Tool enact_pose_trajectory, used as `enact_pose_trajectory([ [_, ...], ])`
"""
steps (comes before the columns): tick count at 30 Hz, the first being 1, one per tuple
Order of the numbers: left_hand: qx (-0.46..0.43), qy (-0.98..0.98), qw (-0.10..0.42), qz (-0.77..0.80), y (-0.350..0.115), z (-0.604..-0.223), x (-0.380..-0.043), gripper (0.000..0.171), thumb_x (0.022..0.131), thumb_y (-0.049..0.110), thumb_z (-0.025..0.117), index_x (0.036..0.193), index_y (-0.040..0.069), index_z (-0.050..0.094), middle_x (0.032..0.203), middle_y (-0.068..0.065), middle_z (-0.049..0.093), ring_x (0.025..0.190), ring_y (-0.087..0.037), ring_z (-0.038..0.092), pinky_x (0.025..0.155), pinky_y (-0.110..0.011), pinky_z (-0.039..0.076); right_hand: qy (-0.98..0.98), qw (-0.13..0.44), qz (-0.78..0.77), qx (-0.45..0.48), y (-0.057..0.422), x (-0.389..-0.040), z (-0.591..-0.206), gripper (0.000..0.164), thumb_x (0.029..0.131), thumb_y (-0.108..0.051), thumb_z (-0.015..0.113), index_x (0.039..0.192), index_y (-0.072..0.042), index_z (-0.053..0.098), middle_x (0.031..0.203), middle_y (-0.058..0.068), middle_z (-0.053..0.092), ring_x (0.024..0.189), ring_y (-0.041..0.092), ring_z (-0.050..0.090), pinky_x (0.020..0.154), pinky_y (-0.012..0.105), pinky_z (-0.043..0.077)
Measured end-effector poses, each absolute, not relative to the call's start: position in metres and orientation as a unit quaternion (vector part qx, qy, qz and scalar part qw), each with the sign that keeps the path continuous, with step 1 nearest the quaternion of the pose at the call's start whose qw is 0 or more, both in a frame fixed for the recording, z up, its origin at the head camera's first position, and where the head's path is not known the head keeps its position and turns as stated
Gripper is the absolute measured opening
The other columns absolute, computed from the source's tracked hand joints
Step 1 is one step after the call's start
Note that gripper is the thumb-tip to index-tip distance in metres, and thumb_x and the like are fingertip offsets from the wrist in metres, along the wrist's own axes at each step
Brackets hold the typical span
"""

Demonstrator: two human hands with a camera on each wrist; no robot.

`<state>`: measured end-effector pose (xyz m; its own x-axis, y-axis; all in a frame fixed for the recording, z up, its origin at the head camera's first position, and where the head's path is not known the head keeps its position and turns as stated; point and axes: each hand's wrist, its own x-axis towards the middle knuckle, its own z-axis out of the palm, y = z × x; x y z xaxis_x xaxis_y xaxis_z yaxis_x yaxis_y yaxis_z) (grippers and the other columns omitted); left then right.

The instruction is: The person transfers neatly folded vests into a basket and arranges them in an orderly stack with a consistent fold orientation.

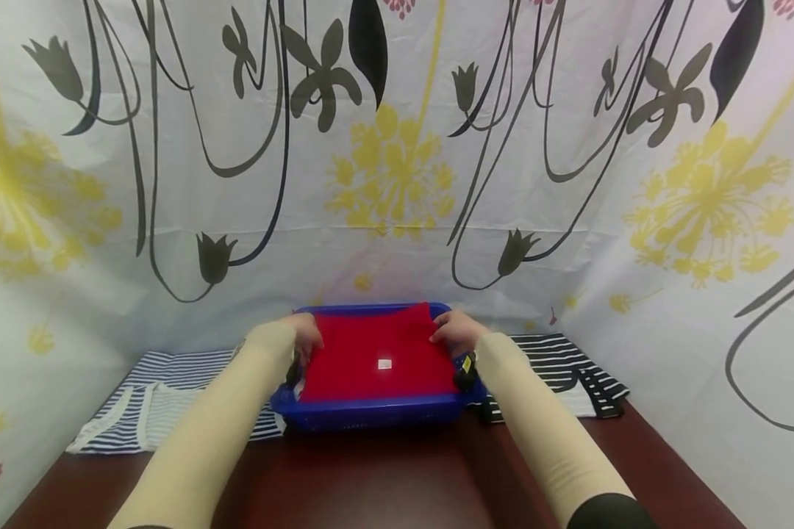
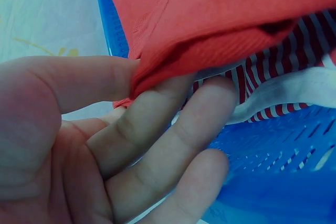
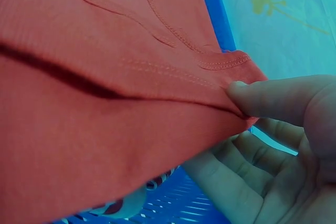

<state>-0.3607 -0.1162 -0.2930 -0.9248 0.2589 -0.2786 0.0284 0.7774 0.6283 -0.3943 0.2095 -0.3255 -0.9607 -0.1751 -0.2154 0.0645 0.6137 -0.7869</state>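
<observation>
A red shirt [image 1: 377, 342] with a small white label [image 1: 384, 364] spreads over a blue plastic basket [image 1: 377, 411]. At its left edge my left hand [image 1: 307, 332] pinches a folded corner between thumb and fingers; the other fingers extend beneath the cloth in the left wrist view. On the opposite side my right hand [image 1: 458, 330] pinches the shirt's stitched corner, thumb on top and fingers underneath. Below the red cloth, a red-and-white striped garment [image 2: 286, 51] with a pale band shows inside the basket. The rest of the basket's contents is mostly hidden.
Blue-and-white striped clothing [image 1: 192, 367] lies left of the basket, and black-and-white striped clothing [image 1: 556, 360] lies to its right. The dark reddish-brown table [image 1: 364, 477] extends toward me. A flower-patterned curtain [image 1: 397, 257] hangs close behind the basket.
</observation>
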Motion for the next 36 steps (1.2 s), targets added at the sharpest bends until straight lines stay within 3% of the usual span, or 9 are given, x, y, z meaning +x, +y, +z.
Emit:
enact_pose_trajectory([
  [7,0.055,0.921,0.193,0.335,-0.114,-0.289,-0.357,0.019,0.094,0.005,0.052,0.109,-0.005,0.050,0.060,-0.007,0.054,0.054,-0.020,0.058,0.066,-0.032,0.050,0.897,0.133,-0.420,-0.042,0.207,-0.391,-0.322,0.057,0.090,-0.005,0.062,0.141,0.010,0.040,0.136,0.028,0.047,0.116,0.040,0.054,0.078,0.051,0.055],
  [17,0.038,0.923,0.202,0.325,-0.112,-0.291,-0.356,0.025,0.094,0.007,0.053,0.115,-0.006,0.050,0.058,-0.009,0.058,0.052,-0.021,0.058,0.078,-0.036,0.048,0.901,0.132,-0.412,-0.041,0.205,-0.392,-0.325,0.055,0.090,-0.004,0.063,0.139,0.010,0.042,0.132,0.028,0.050,0.110,0.039,0.057,0.075,0.050,0.056],
  [24,0.051,0.928,0.199,0.309,-0.114,-0.297,-0.356,0.020,0.095,0.009,0.053,0.107,-0.006,0.053,0.057,-0.009,0.058,0.055,-0.023,0.059,0.072,-0.038,0.051,0.906,0.132,-0.401,-0.036,0.203,-0.395,-0.329,0.055,0.090,-0.004,0.063,0.139,0.009,0.043,0.130,0.027,0.051,0.108,0.037,0.058,0.071,0.048,0.058],
  [30,0.077,0.933,0.201,0.289,-0.115,-0.300,-0.363,0.018,0.094,0.007,0.053,0.101,-0.009,0.056,0.055,-0.009,0.060,0.055,-0.023,0.063,0.079,-0.037,0.052,0.907,0.147,-0.393,-0.035,0.202,-0.393,-0.329,0.057,0.091,-0.004,0.062,0.141,0.010,0.040,0.132,0.028,0.050,0.103,0.039,0.061,0.069,0.046,0.058],
  [34,0.089,0.929,0.213,0.290,-0.118,-0.305,-0.370,0.013,0.092,0.005,0.053,0.091,-0.007,0.058,0.053,-0.008,0.059,0.051,-0.021,0.064,0.073,-0.034,0.053,0.908,0.156,-0.388,-0.036,0.201,-0.392,-0.329,0.057,0.092,-0.004,0.061,0.142,0.010,0.038,0.133,0.027,0.050,0.103,0.041,0.061,0.070,0.045,0.058],
  [36,0.093,0.927,0.216,0.293,-0.119,-0.307,-0.372,0.012,0.092,0.004,0.053,0.095,-0.007,0.057,0.053,-0.008,0.059,0.050,-0.021,0.063,0.071,-0.033,0.054,0.907,0.157,-0.388,-0.034,0.201,-0.393,-0.329,0.056,0.092,-0.004,0.061,0.141,0.010,0.039,0.131,0.027,0.051,0.102,0.041,0.062,0.070,0.045,0.058],
])
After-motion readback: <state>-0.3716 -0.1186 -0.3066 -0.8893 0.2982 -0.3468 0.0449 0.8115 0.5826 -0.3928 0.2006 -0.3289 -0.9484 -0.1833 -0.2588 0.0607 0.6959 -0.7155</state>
